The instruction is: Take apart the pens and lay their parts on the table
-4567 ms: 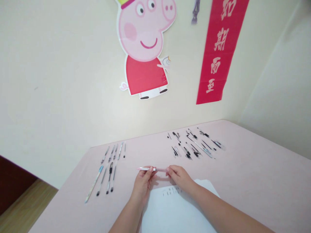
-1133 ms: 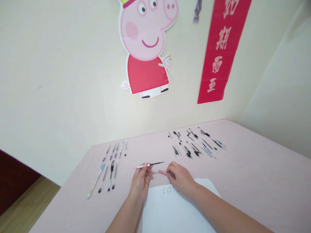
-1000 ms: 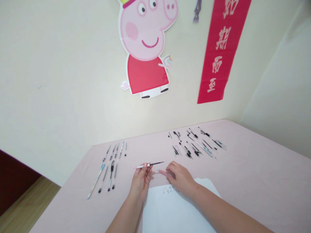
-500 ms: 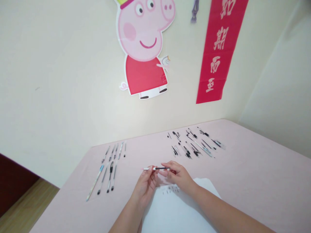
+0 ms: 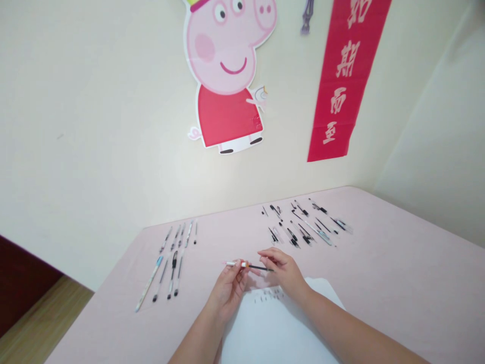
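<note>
My left hand [image 5: 227, 289] pinches the pale rear part of a thin pen [image 5: 235, 264] just above the pink table [image 5: 397, 283]. A dark refill [image 5: 258, 267] sticks out of it to the right. My right hand [image 5: 284, 270] has its fingertips closed on the far end of that refill. Both hands hover over the top edge of a white sheet of paper [image 5: 280, 328] bearing a short row of small marks.
A row of whole pens [image 5: 170, 263] lies at the left. A scatter of pen parts [image 5: 303, 225] lies at the back right. The wall behind carries a cartoon pig cutout [image 5: 227, 76] and a red banner [image 5: 343, 81]. Wooden floor [image 5: 30, 328] shows past the table's left edge.
A second ago my right hand lay on the table beside a pink piece, apart from the pen. It has since risen and closed on the refill's end. My left hand shifted slightly right.
</note>
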Demonstrator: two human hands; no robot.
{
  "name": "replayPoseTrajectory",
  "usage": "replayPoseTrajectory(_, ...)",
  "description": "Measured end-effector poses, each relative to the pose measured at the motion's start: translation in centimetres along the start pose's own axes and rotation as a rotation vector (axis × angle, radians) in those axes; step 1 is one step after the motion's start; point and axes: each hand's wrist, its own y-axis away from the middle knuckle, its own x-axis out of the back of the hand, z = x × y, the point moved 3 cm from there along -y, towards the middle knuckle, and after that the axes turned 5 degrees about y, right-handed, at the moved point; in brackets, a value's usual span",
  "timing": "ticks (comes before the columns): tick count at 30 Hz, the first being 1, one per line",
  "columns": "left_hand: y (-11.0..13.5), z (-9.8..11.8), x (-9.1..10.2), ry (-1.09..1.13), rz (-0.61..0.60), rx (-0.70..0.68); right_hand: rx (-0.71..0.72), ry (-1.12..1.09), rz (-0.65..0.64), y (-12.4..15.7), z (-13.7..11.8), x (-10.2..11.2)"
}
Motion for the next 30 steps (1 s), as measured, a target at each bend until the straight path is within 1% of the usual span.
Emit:
replayPoseTrajectory(2,0.1,-0.1,0.0,-0.008,-0.021,0.012,-0.051,-0.044,-0.027,0.0,0.3,-0.3)
replayPoseTrajectory(5,0.1,-0.2,0.0,0.006,-0.023,0.013,-0.122,-0.137,-0.114,0.3,0.5,-0.9)
replayPoseTrajectory(9,-0.1,-0.2,0.2,0.030,-0.004,0.005,-0.154,-0.190,-0.221,0.7,0.2,-1.5)
replayPoseTrajectory(11,-0.2,-0.2,0.3,0.023,0.003,0.009,-0.158,-0.196,-0.253,0.8,0.1,-1.6)
replayPoseTrajectory(13,-0.2,-0.1,0.3,0.010,0.011,0.011,-0.160,-0.201,-0.243,0.8,0.0,-1.5)
replayPoseTrajectory(15,-0.2,0.2,0.2,-0.016,0.024,-0.011,-0.174,-0.218,-0.184,0.6,0.3,-1.2)
replayPoseTrajectory(19,-0.3,1.1,0.1,-0.127,0.045,-0.126,-0.204,-0.214,-0.034,0.0,1.2,-0.3)
replayPoseTrajectory(22,-0.6,1.4,0.4,-0.234,0.049,-0.188,-0.208,-0.172,0.021,-0.3,1.8,0.2)
replayPoseTrajectory(26,-0.9,1.1,0.9,-0.373,0.031,-0.236,-0.189,-0.082,0.019,-0.3,1.9,0.2)
replayPoseTrajectory(30,-0.9,0.8,1.0,-0.537,0.030,-0.227,-0.254,-0.085,-0.043,-0.1,1.8,-0.3)
